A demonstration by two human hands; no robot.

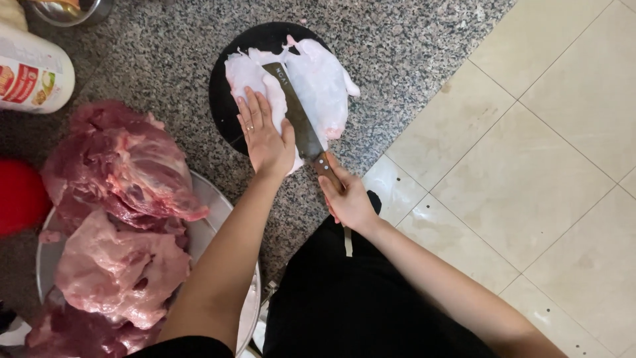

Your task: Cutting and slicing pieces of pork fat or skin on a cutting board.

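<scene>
A pale raw plucked chicken [318, 83] lies on a round black cutting board [222, 93] on a speckled granite counter. My left hand [265, 136] rests flat on the chicken's near left part, fingers spread, a ring on one finger. My right hand [346, 199] grips the wooden handle of a large knife [298, 119]. The dark blade lies across the middle of the chicken, between its two halves, right beside my left hand.
Large cuts of red raw meat [119, 166] fill a round metal tray [215, 199] at the left. A white plastic bottle [30, 73] lies at the top left, a red object [20, 195] at the left edge. Beige floor tiles [530, 166] are to the right.
</scene>
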